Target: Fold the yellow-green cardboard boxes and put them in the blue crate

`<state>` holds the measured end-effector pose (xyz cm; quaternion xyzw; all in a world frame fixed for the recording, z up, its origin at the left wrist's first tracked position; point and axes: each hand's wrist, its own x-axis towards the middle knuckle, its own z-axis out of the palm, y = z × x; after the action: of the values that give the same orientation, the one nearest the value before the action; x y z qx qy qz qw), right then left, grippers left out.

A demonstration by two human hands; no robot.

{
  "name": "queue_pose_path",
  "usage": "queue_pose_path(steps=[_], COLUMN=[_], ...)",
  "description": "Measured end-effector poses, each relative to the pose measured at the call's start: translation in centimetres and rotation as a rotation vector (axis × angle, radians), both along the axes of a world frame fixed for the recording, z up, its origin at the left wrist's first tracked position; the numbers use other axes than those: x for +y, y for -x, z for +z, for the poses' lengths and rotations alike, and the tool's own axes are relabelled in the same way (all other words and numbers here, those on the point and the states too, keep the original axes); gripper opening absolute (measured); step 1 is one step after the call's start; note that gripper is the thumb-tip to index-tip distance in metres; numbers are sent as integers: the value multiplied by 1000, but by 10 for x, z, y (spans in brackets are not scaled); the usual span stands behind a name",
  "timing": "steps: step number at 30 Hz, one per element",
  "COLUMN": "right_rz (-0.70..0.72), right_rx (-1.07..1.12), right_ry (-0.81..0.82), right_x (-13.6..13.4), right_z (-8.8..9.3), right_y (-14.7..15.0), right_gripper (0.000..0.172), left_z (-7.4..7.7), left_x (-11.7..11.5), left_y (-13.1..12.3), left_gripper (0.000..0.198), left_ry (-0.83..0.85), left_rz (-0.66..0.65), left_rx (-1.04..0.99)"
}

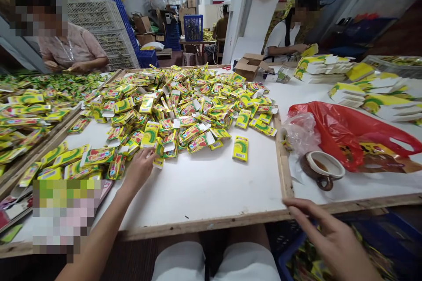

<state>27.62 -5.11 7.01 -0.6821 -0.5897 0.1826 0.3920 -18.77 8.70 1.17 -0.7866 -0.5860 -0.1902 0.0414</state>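
My left hand [140, 169] is at the near edge of a heap of small printed boxes [187, 109]. Its fingers are closed at the lower end of a small yellow box [150, 134] with a green curved print; the fingertips are partly hidden among the boxes. Over the table's front edge, my right hand [332, 235] has its fingers stretched out with nothing visible in them. Beneath it is a blue crate [285, 261] holding more yellow-green packs. A single yellow box [240, 148] lies apart from the heap on the white tabletop [211, 189].
Wooden strips [283, 167] border the tabletop. On the right lie a brown mug [325, 169], a red plastic bag [346, 127] and stacked flat cartons [379, 96]. Green packs [59, 85] fill the left section. Two people sit across, handling small items; another is farther back.
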Motion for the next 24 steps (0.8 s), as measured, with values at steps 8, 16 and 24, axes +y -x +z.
queue_pose_path(steps=[8, 16, 24], right_rz=[431, 464, 520], right_rx=[339, 507, 509], right_ry=[48, 39, 86], right_x=[29, 37, 56], right_z=[-17, -59, -61], right_y=[120, 163, 147], right_gripper=[14, 17, 14], left_z=[38, 6, -5], left_x=[-47, -97, -99], left_y=[-55, -152, -142], left_gripper=[12, 21, 18], left_ry=[46, 440, 548], left_rz=[42, 107, 10], left_rx=[-523, -1372, -1231])
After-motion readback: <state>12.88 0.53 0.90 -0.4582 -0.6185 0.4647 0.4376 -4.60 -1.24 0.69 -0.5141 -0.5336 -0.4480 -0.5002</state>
